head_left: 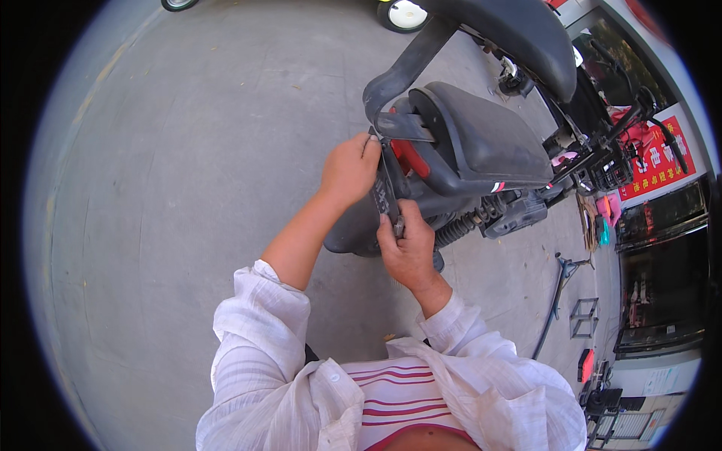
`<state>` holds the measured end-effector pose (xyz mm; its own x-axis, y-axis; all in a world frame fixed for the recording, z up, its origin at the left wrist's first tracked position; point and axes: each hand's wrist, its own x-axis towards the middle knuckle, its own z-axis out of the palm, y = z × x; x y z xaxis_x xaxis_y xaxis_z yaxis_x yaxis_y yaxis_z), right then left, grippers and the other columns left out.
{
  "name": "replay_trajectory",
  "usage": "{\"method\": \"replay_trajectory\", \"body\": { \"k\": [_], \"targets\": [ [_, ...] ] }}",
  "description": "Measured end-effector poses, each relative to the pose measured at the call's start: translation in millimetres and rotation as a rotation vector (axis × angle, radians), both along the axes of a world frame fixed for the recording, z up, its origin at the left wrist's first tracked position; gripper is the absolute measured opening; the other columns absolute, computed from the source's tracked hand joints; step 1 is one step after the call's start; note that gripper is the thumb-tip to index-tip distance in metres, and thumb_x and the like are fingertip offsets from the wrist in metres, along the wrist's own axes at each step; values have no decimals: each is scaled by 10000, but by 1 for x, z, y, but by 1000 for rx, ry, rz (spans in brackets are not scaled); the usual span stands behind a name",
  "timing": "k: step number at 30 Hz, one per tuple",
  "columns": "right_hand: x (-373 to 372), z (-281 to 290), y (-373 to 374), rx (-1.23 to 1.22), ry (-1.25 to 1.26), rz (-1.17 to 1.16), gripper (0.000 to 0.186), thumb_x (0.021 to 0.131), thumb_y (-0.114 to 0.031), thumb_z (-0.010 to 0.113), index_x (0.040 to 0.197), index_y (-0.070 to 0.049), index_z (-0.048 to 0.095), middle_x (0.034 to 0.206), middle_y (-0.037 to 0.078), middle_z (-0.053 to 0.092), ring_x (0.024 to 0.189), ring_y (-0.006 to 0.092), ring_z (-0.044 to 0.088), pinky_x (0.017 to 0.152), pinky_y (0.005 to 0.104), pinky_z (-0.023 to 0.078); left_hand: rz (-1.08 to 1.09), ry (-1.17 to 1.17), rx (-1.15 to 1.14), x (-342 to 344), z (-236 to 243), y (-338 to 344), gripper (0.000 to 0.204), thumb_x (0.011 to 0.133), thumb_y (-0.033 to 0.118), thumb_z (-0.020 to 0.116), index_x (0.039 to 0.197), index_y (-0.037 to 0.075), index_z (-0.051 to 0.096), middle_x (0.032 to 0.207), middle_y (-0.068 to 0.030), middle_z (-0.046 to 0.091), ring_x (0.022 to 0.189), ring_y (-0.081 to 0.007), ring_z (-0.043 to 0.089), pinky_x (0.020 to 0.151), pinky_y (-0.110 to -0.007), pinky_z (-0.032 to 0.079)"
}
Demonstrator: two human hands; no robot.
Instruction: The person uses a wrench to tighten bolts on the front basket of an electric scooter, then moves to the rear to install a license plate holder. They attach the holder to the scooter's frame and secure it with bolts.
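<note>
At the rear of a black electric scooter [485, 128], both hands grip a narrow dark plate [382, 192] with pale marks on it. My left hand [352, 170] is closed at its upper end, just below the scooter's rear bracket [404, 125]. Around the lower end, my right hand [410, 244] is closed, thumb on top. A red tail light [410, 154] sits right of the plate, beneath the padded seat [485, 131]. The black rear mudguard [352, 225] is partly hidden behind the plate and hands.
A black backrest [526, 37] rises over the seat. The shock absorber spring [462, 225] is right of my right hand. Farther right stand a dark metal stand [556, 301], a small wire frame [583, 318] and a red sign [662, 161]. A white wheel [406, 15] shows at the top.
</note>
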<state>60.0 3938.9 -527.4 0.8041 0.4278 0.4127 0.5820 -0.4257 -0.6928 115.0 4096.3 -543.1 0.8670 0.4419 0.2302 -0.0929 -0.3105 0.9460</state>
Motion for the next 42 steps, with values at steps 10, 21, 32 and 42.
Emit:
{"method": "replay_trajectory", "body": {
  "k": [10, 21, 32, 42],
  "targets": [
    [0, 14, -3, -94, 120, -2, 208, 825, -38, 618, 1013, 2, 540, 819, 188, 588, 714, 368, 605, 625, 393, 479, -209, 149, -638, 7, -8, 14, 492, 997, 421, 411, 712, 31, 499, 594, -22, 451, 529, -133, 422, 487, -322, 397],
    [-23, -12, -30, -287, -177, 304, 439, 723, -80, 730, 1116, 0, 554, 744, 93, 552, 664, 266, 599, 583, 386, 480, -319, 447, -137, -60, 15, 25, 290, 972, 265, 458, 880, 3, 539, 732, -38, 522, 638, -109, 463, 574, -291, 406],
    [4, -19, -59, 437, 1447, 177, 201, 872, 26, 427, 1025, -47, 534, 792, 32, 528, 558, 56, 387, 473, 216, 314, -74, 518, -756, -147, -13, -44, 282, 965, 149, 510, 1163, -28, 606, 891, -15, 630, 765, -66, 569, 692, -227, 478],
    [1, -7, -43, 191, 980, 168, 120, 988, -69, 472, 1042, -5, 557, 913, 75, 626, 610, 66, 508, 519, 201, 387, -142, 402, -571, -129, -27, -60, 282, 929, 181, 534, 1048, -60, 618, 770, -44, 612, 704, -55, 503, 626, -250, 439]
  ]
}}
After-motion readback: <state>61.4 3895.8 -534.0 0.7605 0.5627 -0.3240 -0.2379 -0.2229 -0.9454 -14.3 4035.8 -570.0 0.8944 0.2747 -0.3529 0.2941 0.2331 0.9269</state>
